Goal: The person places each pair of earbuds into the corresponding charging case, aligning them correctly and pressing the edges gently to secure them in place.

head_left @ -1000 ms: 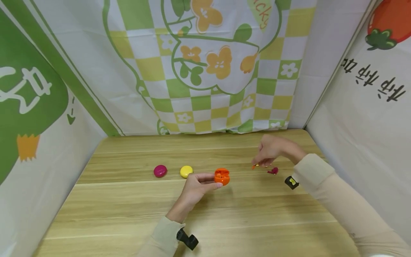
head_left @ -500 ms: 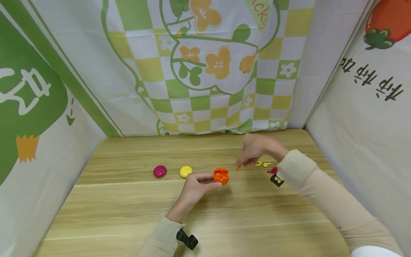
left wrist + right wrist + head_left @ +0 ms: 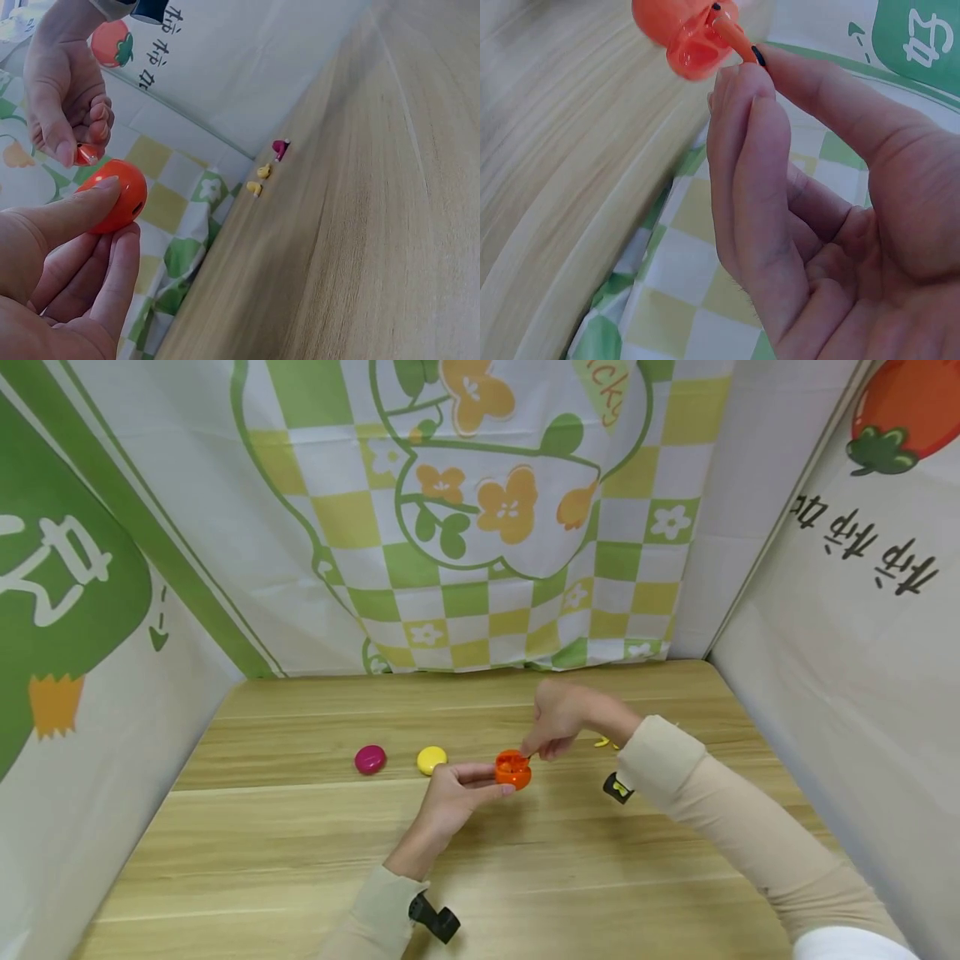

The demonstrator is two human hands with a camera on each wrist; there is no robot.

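Two hands meet over the middle of the wooden surface (image 3: pixel 300 877). The left hand (image 3: pixel 450 797) grips the orange earbud case (image 3: pixel 513 769) between thumb and curled fingers (image 3: pixel 112 255), lid open, just above the wood at the centre of the head view. Right beside it, at about 1 o'clock from the case, the right hand (image 3: pixel 558 722) pinches an orange earbud (image 3: pixel 735 39) between thumb and forefinger, its fingers (image 3: pixel 750 157) drawn narrow around the stem. The wrist view shows the earbud's tip right at the open case's hollow; whether it touches the inside cannot be told.

Out at 9 o'clock from the case lies a yellow case (image 3: pixel 431 760), closed, and farther along the same line a magenta case (image 3: pixel 371 759), also closed, the two near each other but apart. At 3 o'clock, partly hidden behind the right sleeve (image 3: pixel 720 827), a yellow earbud (image 3: pixel 602 742) lies on the wood; the left wrist view shows two yellow earbuds (image 3: pixel 259 180) close together with a magenta earbud (image 3: pixel 280 148) just beyond them. Cartoon-printed cloth (image 3: pixel 480 510) hangs around the surface on three sides.
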